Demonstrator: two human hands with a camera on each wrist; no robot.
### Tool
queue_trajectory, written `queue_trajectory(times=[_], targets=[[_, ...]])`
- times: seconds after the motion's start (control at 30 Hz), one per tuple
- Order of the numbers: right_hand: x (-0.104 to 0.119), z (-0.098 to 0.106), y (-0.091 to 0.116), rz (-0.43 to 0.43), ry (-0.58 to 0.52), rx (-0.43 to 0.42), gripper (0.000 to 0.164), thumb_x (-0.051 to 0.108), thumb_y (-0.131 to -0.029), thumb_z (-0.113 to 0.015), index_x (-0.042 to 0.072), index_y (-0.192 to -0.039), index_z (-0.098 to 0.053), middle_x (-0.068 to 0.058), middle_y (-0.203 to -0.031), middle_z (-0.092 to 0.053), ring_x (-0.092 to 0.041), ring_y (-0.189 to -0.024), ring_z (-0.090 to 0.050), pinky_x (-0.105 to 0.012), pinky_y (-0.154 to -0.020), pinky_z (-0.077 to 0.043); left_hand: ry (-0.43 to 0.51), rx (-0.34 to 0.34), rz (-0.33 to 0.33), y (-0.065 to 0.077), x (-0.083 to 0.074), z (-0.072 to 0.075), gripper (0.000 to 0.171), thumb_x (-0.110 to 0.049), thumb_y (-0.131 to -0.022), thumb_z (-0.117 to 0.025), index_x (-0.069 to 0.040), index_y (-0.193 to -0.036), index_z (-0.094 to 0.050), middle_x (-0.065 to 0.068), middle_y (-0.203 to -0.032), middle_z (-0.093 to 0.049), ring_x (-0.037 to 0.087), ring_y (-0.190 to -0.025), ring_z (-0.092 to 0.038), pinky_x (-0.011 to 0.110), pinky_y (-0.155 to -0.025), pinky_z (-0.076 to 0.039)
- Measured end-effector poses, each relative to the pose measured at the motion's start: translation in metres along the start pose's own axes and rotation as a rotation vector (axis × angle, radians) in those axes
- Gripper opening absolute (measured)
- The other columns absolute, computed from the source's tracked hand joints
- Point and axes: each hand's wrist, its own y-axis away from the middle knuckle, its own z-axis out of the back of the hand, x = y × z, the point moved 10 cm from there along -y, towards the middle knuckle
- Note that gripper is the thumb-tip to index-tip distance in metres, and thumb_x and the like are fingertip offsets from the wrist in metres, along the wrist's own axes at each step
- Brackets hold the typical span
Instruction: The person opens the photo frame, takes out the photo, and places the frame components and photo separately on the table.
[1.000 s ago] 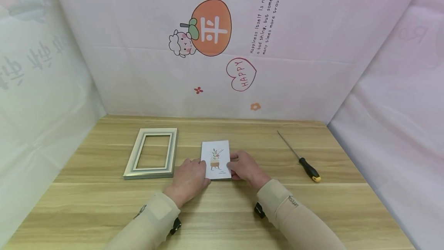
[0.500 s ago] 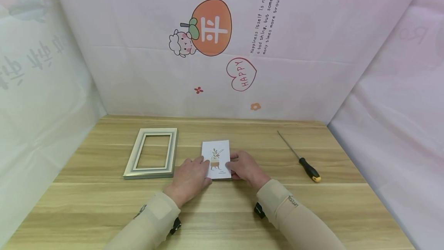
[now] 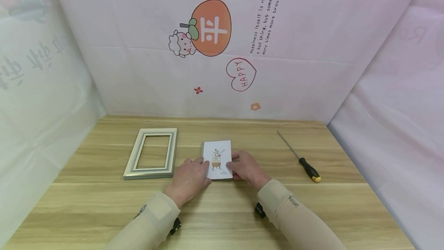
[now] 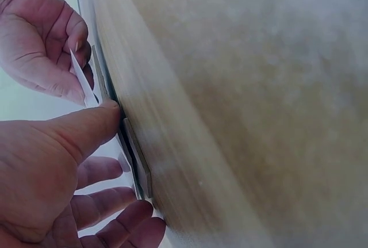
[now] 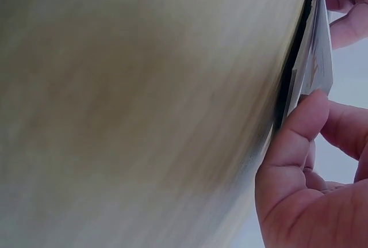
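Note:
A white picture card [image 3: 217,159] printed with a potted plant lies on a thin stack of flat pieces at the middle of the table. My right hand [image 3: 245,168] pinches the card at its right edge. In the left wrist view, the card's edge stands a little apart from the pieces below. With thumb at the near edge and fingers along the left side, my left hand [image 3: 190,177] holds the card and the backing board [image 4: 138,159] under it. Left of the hands lies a picture frame [image 3: 130,168] with an open middle, cream with a grey border.
A screwdriver [image 3: 306,167] with a black and yellow handle lies on the right of the wooden table [image 3: 222,215]. White printed sheets [image 3: 295,84] stand around the back and both sides.
The card has shifted slightly to the right over the stack, and the left fingers reach a little further onto it. The frame and screwdriver have stayed put.

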Motion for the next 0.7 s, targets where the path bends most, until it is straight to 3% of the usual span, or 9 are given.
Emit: queue_trajectory(times=[0.7], targets=[[-0.005, 0.012, 0.002, -0.013, 0.027, -0.018, 0.037, 0.006, -0.098, -0.064, -0.004, -0.133, -0.058, -0.013, -0.104, -0.070, -0.020, -0.081, -0.065, -0.028, -0.066, -0.057, -0.022, -0.010, 0.009, 0.001, -0.001, 0.000, 0.042, -0.041, -0.091, -0.081, -0.009, -0.116, -0.070, 0.009, -0.122, -0.071, 0.028, -0.087, -0.063, 0.039, -0.071, -0.055]])
